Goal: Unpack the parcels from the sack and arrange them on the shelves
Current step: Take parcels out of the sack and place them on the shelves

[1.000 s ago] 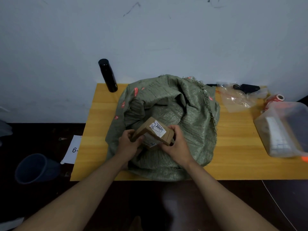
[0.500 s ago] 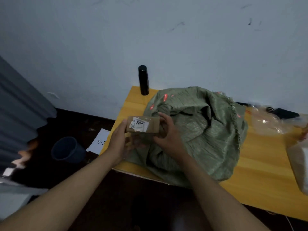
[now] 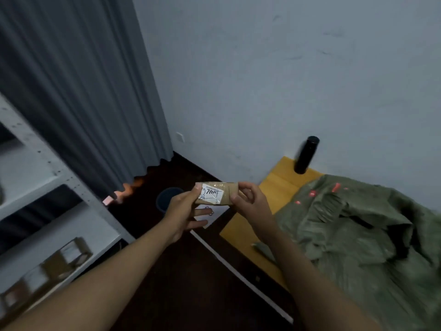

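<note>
We saw a yellow wooden table (image 3: 280, 185) at the right, standing against the pale wall. On it lay a crumpled green sack (image 3: 358, 235), spread over most of the visible top and reaching the near edge. A black bottle (image 3: 306, 155) stood upright at the table's far corner, just beyond the sack. At the left stood white metal shelves (image 3: 59, 173); brown boxes (image 3: 62, 261) sat in a row on 1 lower board, blurred. On the dark floor (image 3: 191, 283) between shelves and table stood a dark bucket (image 3: 165, 199), with a white sheet (image 3: 210, 215) lying beside it.
</note>
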